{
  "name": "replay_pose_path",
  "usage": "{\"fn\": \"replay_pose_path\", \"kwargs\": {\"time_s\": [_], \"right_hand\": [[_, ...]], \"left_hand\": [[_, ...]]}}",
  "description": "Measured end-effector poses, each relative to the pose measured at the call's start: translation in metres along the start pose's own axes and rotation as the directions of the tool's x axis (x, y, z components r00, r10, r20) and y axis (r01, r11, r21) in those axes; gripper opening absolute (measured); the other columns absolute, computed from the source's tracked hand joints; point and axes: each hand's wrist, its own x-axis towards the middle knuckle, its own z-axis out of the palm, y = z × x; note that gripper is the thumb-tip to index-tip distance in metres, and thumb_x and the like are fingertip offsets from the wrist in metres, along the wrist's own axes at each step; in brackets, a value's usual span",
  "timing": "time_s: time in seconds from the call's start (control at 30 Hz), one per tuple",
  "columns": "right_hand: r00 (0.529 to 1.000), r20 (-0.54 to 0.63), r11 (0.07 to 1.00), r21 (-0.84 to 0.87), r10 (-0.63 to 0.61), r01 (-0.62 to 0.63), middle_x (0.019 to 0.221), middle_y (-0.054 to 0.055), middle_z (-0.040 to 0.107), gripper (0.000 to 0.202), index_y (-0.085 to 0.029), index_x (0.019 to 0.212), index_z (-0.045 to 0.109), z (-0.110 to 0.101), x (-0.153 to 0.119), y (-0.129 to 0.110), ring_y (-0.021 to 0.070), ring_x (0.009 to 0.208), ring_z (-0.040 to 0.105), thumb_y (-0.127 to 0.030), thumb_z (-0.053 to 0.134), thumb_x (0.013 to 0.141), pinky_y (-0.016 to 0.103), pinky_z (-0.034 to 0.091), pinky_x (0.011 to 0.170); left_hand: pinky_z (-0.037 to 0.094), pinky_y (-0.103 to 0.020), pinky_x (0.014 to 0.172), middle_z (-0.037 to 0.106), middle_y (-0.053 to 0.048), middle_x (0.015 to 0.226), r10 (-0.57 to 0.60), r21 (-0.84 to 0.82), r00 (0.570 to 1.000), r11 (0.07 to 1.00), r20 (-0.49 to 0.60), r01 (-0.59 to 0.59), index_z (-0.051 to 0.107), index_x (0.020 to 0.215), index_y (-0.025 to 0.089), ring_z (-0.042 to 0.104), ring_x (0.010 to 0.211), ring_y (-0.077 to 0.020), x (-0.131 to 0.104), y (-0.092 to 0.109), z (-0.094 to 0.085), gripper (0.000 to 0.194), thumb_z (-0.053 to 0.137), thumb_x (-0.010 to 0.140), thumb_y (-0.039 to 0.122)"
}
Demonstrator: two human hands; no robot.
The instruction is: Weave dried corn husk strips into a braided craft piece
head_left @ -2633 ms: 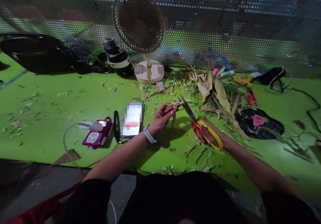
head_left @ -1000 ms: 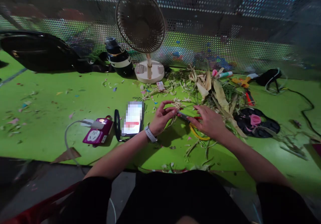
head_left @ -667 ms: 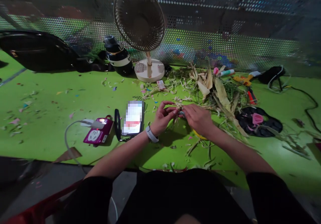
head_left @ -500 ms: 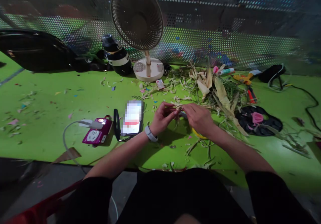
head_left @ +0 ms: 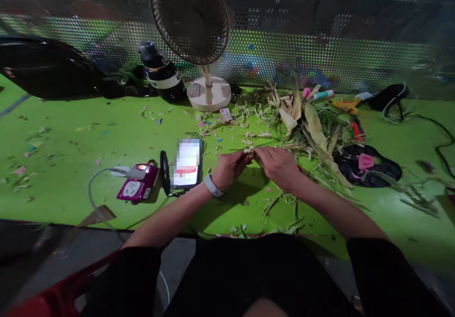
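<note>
My left hand point(head_left: 229, 169), with a pale band on its wrist, is closed, its fingertips pinching a small pale corn husk piece point(head_left: 250, 150). My right hand point(head_left: 279, 165) meets it from the other side, thumb and fingers pressed together on the same piece. Both hands are held just above the green table point(head_left: 220, 212). A bit of red point(head_left: 300, 168) shows at the outer edge of my right hand; what it belongs to is hidden. Right beyond the hands lies a heap of dry corn husks point(head_left: 316, 127) with green stalks and shreds.
A fan point(head_left: 209, 94) and a dark bottle point(head_left: 167, 82) stand at the back. Left of my hands lie a phone point(head_left: 188, 163) and a purple power bank point(head_left: 138, 182). On the right are a black tray point(head_left: 386, 167) with a pink piece, a yellow glue gun point(head_left: 346, 104) and a red-handled tool point(head_left: 357, 131).
My fingers have drawn closer round the pale husk piece. The grey and yellow parts seen under my right hand are now hidden, and a bit of red shows. The view has shifted slightly.
</note>
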Motion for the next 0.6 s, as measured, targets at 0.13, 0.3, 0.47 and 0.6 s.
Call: {"fn": "replay_pose_path", "kwargs": {"time_s": [0.13,0.3,0.47,0.6], "right_hand": [[1.000,0.025,1.000,0.003,0.019,-0.019,0.082,0.010,0.067,0.024,-0.011,0.098,0.063,-0.002,0.001,-0.001,0.0194,0.071,0.057,-0.008,0.041,0.090,0.031,0.036,0.066],[0.996,0.043,0.989,0.117,0.084,-0.089,0.086,0.010,0.070,0.028,-0.013,0.095,0.063,0.003,0.004,0.002,0.0191,0.072,0.059,-0.018,0.036,0.097,0.029,0.034,0.062],[0.978,0.066,0.950,0.236,0.196,-0.206,0.092,0.011,0.071,0.030,-0.014,0.098,0.063,0.005,0.008,0.008,0.0200,0.076,0.061,-0.026,0.036,0.098,0.029,0.036,0.066],[0.976,0.094,0.935,0.282,0.195,-0.214,0.094,0.012,0.071,0.030,-0.014,0.098,0.064,0.001,0.009,0.010,0.0218,0.081,0.063,-0.026,0.037,0.097,0.031,0.039,0.070]], "left_hand": [[0.041,-0.020,0.049,0.069,-0.004,0.062,0.026,0.042,0.998,0.999,0.064,-0.028,0.056,0.067,0.016,0.062,0.051,-0.0111,-0.004,0.004,0.001,0.032,0.052,0.092,0.036],[0.043,-0.018,0.048,0.067,-0.003,0.059,-0.029,-0.022,0.997,0.999,0.072,0.030,0.055,0.067,0.016,0.064,0.052,-0.0109,-0.003,0.005,0.001,0.035,0.053,0.091,0.041],[0.051,-0.022,0.056,0.067,-0.004,0.070,-0.159,-0.285,0.972,0.937,0.176,0.204,0.061,0.078,0.014,0.066,0.063,-0.0122,0.013,0.004,-0.012,0.041,0.053,0.087,0.054],[0.049,-0.019,0.051,0.066,-0.002,0.074,-0.250,-0.433,0.940,0.838,0.233,0.331,0.060,0.087,0.015,0.063,0.060,-0.0093,0.020,0.005,-0.015,0.041,0.069,0.075,0.053]]}}
